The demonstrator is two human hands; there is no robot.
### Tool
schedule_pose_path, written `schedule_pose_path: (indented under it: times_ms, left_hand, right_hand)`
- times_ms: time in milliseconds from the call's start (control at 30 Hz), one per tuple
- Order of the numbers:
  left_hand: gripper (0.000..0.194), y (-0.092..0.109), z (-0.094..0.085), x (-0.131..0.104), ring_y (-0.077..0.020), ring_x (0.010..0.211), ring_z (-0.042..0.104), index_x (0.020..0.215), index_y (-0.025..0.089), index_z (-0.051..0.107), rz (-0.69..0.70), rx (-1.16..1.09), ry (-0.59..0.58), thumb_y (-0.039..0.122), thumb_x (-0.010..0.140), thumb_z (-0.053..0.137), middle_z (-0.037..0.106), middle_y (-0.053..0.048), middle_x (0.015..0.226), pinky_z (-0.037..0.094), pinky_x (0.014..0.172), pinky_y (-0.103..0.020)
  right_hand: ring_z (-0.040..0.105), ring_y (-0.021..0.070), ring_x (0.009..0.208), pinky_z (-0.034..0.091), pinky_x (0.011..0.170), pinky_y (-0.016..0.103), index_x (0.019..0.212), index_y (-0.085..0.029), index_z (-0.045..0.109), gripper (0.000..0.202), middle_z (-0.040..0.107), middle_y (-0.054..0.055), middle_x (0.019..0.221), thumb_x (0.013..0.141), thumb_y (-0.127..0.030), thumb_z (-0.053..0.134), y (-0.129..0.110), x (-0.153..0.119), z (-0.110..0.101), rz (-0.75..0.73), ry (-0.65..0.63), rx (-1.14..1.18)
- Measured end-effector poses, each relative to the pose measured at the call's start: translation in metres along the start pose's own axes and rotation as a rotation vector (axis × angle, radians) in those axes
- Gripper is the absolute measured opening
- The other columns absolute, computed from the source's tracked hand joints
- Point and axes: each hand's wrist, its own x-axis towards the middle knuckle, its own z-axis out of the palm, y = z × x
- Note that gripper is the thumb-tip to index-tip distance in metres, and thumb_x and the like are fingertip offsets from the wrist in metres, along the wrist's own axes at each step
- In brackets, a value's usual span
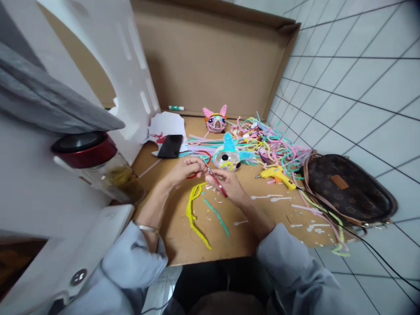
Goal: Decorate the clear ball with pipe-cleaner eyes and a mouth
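Note:
My left hand [190, 169] is closed in a pinch on a red pipe cleaner [206, 154], which curves out above and below the fingers. My right hand [228, 183] is wrapped round a slim tool with a red handle [222, 189] and a silvery front end; its exact kind cannot be made out. The two hands almost meet over the table. Just beyond them lies a round craft head [226, 158] with light-blue ears, black eyes and a yellow strip. Yellow pipe cleaners [190, 210] and a short teal piece [216, 216] lie below my hands.
A pink-eared craft head [215, 122] and a heap of pipe cleaners [278, 144] lie behind. On the right are a yellow glue gun [278, 175], its cord and a brown bag [348, 188]. A phone [170, 146] and a glass jar [121, 175] stand left; cardboard [213, 57] rises behind.

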Motion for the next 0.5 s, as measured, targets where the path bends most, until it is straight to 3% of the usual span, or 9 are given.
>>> schedule_pose_path:
  times_ms: [500]
  left_hand:
    - [0.018, 0.001, -0.001, 0.0, -0.0085, 0.045, 0.044, 0.058, 0.017, 0.064, -0.055, -0.048, 0.053, 0.034, 0.055, 0.068, 0.056, 0.002, 0.047, 0.031, 0.047, -0.02]
  right_hand:
    - [0.048, 0.0103, 0.07, 0.039, 0.064, 0.023, 0.088, -0.014, 0.067, 0.046, 0.057, 0.0, 0.079, 0.068, -0.055, 0.071, 0.01, 0.004, -0.002, -0.053, -0.015, 0.0]
